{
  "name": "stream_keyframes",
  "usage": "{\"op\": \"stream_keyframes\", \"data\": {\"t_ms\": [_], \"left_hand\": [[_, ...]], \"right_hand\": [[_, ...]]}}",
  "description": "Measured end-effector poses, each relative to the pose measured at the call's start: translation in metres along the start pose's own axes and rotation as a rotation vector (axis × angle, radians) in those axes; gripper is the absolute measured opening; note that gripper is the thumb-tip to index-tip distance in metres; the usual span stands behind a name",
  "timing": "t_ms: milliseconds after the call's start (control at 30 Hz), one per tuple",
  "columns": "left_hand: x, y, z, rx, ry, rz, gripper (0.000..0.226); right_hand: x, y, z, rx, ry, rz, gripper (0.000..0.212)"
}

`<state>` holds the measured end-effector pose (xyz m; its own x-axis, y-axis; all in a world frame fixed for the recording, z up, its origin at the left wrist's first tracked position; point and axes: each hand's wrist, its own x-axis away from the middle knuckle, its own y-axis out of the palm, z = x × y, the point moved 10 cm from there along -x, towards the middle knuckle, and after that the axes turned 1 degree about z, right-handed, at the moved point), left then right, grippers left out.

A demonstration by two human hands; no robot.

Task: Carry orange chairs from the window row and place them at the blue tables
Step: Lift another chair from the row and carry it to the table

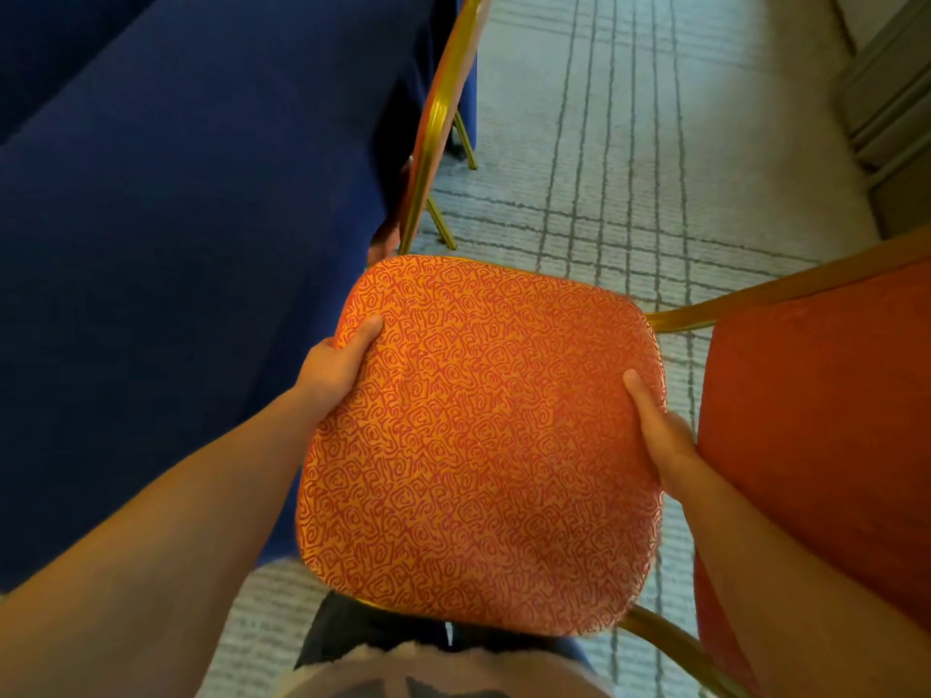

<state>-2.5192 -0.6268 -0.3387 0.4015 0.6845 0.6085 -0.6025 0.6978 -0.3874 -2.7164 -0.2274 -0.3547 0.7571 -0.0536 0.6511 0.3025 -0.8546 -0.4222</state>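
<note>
Grey carpet (629, 168) crossed with darker lines runs beside a blue table (176, 244) whose cloth hangs toward the floor. Both sets of fingers are closed on the orange chair (478, 445). The left hand (337, 360) grips the seat edge nearest the table, thumb flat on the patterned cushion. The right hand (665, 440) grips the opposite edge the same way. The other fingers wrap beneath the cushion and are hidden. The seat lies directly below the person, its left edge just over the hem of the cloth. Its legs are out of sight, so I cannot tell whether it is lifted or standing.

This looks like the final placing at the table. To do it well, keep the two grips level so the seat does not tip, and ease the chair straight toward the cloth without dragging the fabric under a leg. Then set all the legs down together, with the back in line with its neighbour.

A rust-red panel (816, 420) rises on the right, and gilt tubes (680, 317) run to it from the seat's corners. It is probably this chair's own backrest, though a separate chair cannot be ruled out. If so, the chair faces the table, its front-to-back axis lying left to right across the view, with the seat roughly level. Ahead, a second chair (438, 123) stands tucked in, its gilt-framed back edge-on and parallel to the table's side.
</note>
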Motion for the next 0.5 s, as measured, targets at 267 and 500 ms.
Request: {"op": "stream_keyframes", "data": {"t_ms": [267, 500], "left_hand": [[-0.085, 0.041, -0.011, -0.052, -0.114, -0.035, 0.089], [-0.163, 0.071, -0.038, -0.120, -0.148, -0.016, 0.079]], "right_hand": [[-0.079, 0.038, 0.014, 0.010, 0.116, 0.018, 0.075], [-0.147, 0.083, 0.041, 0.024, 0.166, 0.050, 0.074]]}}
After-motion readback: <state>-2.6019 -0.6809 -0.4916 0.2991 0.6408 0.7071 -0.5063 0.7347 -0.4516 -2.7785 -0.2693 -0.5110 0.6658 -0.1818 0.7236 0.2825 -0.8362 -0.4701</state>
